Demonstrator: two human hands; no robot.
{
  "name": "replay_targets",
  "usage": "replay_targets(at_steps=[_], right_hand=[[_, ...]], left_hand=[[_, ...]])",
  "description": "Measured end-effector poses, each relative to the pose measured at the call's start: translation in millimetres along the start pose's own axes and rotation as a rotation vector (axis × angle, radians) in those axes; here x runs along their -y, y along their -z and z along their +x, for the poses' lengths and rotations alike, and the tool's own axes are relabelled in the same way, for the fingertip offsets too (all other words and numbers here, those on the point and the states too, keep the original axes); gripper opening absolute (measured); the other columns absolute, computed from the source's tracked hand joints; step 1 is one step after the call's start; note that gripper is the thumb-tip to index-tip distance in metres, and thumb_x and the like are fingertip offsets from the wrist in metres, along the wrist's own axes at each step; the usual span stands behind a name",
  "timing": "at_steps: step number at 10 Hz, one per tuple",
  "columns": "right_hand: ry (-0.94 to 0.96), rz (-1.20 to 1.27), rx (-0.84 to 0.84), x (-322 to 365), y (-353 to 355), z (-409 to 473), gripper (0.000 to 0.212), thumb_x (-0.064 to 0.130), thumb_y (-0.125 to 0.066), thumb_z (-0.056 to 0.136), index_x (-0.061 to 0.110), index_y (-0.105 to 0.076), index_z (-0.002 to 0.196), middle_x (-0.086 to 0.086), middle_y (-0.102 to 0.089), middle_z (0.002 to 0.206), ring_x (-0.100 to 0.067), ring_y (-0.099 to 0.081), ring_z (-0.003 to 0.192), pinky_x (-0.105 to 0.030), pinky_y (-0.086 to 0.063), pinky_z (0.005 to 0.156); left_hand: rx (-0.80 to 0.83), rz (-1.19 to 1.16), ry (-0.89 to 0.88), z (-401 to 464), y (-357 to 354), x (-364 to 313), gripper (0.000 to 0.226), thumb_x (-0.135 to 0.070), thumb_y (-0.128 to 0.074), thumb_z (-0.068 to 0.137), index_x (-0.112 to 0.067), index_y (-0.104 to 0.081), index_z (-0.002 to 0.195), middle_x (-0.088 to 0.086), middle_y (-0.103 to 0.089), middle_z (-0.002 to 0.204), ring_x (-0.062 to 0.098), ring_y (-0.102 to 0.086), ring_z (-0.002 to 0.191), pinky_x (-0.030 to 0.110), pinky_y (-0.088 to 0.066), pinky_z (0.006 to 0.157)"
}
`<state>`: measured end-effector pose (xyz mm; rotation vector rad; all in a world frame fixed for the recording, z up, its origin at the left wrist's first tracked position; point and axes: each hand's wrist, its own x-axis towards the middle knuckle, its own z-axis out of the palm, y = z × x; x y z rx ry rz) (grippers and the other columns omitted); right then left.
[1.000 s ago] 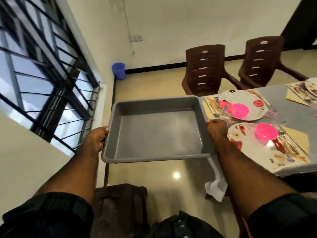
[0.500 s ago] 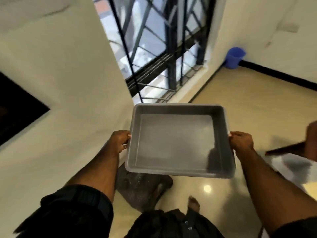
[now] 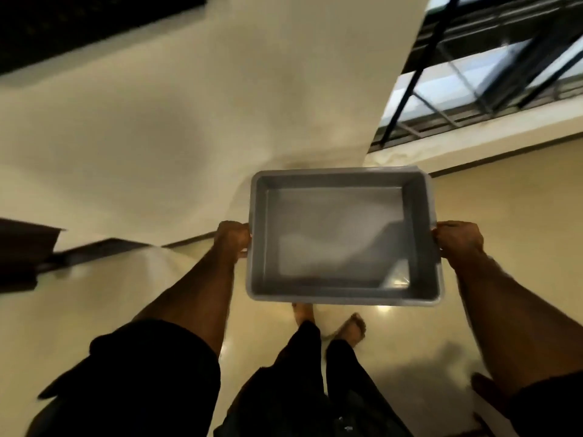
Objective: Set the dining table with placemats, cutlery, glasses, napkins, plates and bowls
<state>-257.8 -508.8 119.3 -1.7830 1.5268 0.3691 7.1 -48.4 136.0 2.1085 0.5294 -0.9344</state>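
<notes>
A grey plastic tray [image 3: 342, 299] sits in the centre-right of the frame, held level above the floor with its open side up and nothing inside it. The left hand [image 3: 232, 239] grips the tray's left rim, fingers curled around the edge; the right hand [image 3: 459, 241] grips the right rim in the same way, knuckles facing the camera. Both forearms reach in from the lower corners, bare below dark short sleeves [image 3: 148, 373].

Below the tray, in the lower centre, two bare feet [image 3: 353, 326] show on the glossy cream floor [image 3: 504, 234], with dark trouser legs [image 3: 303, 367] above them. The near edge of the tray hides part of the left foot. A small bright reflection of a lamp lies on the floor just under the tray's near rim.

A cream wall [image 3: 189, 121] fills the upper left and centre. A window with dark metal bars [image 3: 492, 67] occupies the upper right, its sill running diagonally down to the tray's far corner. At the left edge a dark, blurred object [image 3: 28, 244] juts in; what it is cannot be told. A dark panel [image 3: 79, 23] crosses the top left corner. The dining table is out of view.
</notes>
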Motion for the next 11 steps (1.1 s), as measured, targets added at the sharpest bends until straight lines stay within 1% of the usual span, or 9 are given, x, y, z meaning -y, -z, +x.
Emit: replay_targets(at_steps=[1, 2, 4, 5, 6, 7, 8, 9, 11], right_hand=[[0.072, -0.092, 0.020, 37.7, -39.9, 1.9, 0.020, 0.038, -0.076, 0.079, 0.023, -0.080, 0.092, -0.003, -0.076, 0.090, -0.030, -0.074, 0.080, -0.045, -0.064, 0.083], [0.098, -0.107, 0.018, 64.2, -75.6, 2.3, 0.019, 0.021, -0.082, 0.082, 0.022, -0.081, 0.101, -0.003, -0.076, 0.094, -0.028, -0.073, 0.083, -0.041, -0.062, 0.087], [0.117, -0.192, 0.046, 68.9, -130.1, 42.6, 0.026, 0.018, -0.084, 0.080, 0.019, -0.081, 0.105, -0.007, -0.079, 0.102, -0.029, -0.075, 0.089, -0.047, -0.062, 0.093], [0.127, -0.182, 0.032, 72.5, -139.9, 55.4, 0.026, 0.021, -0.087, 0.078, 0.019, -0.081, 0.103, -0.005, -0.079, 0.101, -0.029, -0.076, 0.089, -0.047, -0.062, 0.091], [0.104, -0.167, 0.007, 81.1, -142.4, 72.0, 0.025, 0.019, -0.090, 0.071, 0.020, -0.081, 0.094, -0.004, -0.079, 0.091, -0.028, -0.077, 0.080, -0.047, -0.064, 0.083], [0.093, -0.194, 0.012, 85.4, -143.3, 73.7, 0.024, 0.015, -0.091, 0.072, 0.018, -0.081, 0.094, -0.005, -0.079, 0.091, -0.028, -0.076, 0.077, -0.049, -0.065, 0.082], [0.150, -0.211, -0.011, 85.6, -142.2, 63.2, 0.026, 0.018, -0.088, 0.079, 0.020, -0.081, 0.104, -0.005, -0.079, 0.103, -0.027, -0.076, 0.085, -0.046, -0.063, 0.090], [0.194, -0.239, -0.015, 86.0, -141.9, 51.7, 0.030, 0.023, -0.083, 0.085, 0.020, -0.078, 0.114, -0.008, -0.077, 0.114, -0.030, -0.075, 0.095, -0.040, -0.060, 0.094], [0.288, -0.258, 0.072, 72.2, -128.3, -8.0, 0.065, 0.043, -0.076, 0.090, 0.009, -0.054, 0.141, -0.020, -0.063, 0.131, -0.042, -0.064, 0.116, -0.043, -0.054, 0.093]], left_hand=[[-0.083, 0.038, 0.098, 34.3, 2.3, 28.9, 0.014, -0.008, -0.077, 0.090, -0.008, -0.077, 0.105, 0.011, -0.078, 0.104, 0.035, -0.077, 0.089, 0.051, -0.067, 0.075], [-0.159, 0.042, 0.191, 68.3, -0.4, 69.0, 0.009, -0.006, -0.084, 0.083, -0.005, -0.075, 0.086, 0.010, -0.077, 0.088, 0.033, -0.076, 0.077, 0.050, -0.067, 0.068], [-0.263, 0.111, 0.250, 100.8, -12.5, 101.6, 0.017, -0.018, -0.081, 0.089, -0.016, -0.071, 0.075, 0.010, -0.076, 0.088, 0.031, -0.076, 0.077, 0.044, -0.067, 0.076], [-0.283, 0.158, 0.219, 107.0, -16.0, 100.1, 0.029, -0.019, -0.079, 0.092, -0.025, -0.063, 0.069, 0.004, -0.073, 0.088, 0.028, -0.074, 0.083, 0.040, -0.065, 0.083], [-0.291, 0.125, 0.234, 116.7, -14.0, 97.3, 0.029, -0.017, -0.079, 0.092, -0.021, -0.063, 0.069, 0.007, -0.073, 0.086, 0.030, -0.075, 0.082, 0.043, -0.065, 0.084], [-0.290, 0.138, 0.222, 118.4, -13.2, 98.4, 0.025, -0.019, -0.080, 0.092, -0.019, -0.065, 0.073, 0.010, -0.075, 0.092, 0.031, -0.076, 0.081, 0.045, -0.066, 0.082], [-0.302, 0.240, 0.178, 107.6, -14.6, 94.9, 0.013, -0.022, -0.079, 0.094, -0.017, -0.072, 0.084, 0.007, -0.076, 0.099, 0.027, -0.075, 0.086, 0.042, -0.065, 0.087], [-0.307, 0.350, 0.132, 91.8, -19.6, 88.9, 0.018, -0.019, -0.077, 0.094, -0.015, -0.074, 0.112, 0.003, -0.074, 0.109, 0.025, -0.071, 0.095, 0.036, -0.060, 0.089], [-0.245, 0.488, -0.128, 29.9, -43.4, 60.8, 0.067, -0.044, -0.077, 0.090, -0.017, -0.048, 0.144, 0.011, -0.059, 0.136, 0.036, -0.061, 0.122, 0.051, -0.057, 0.097]])
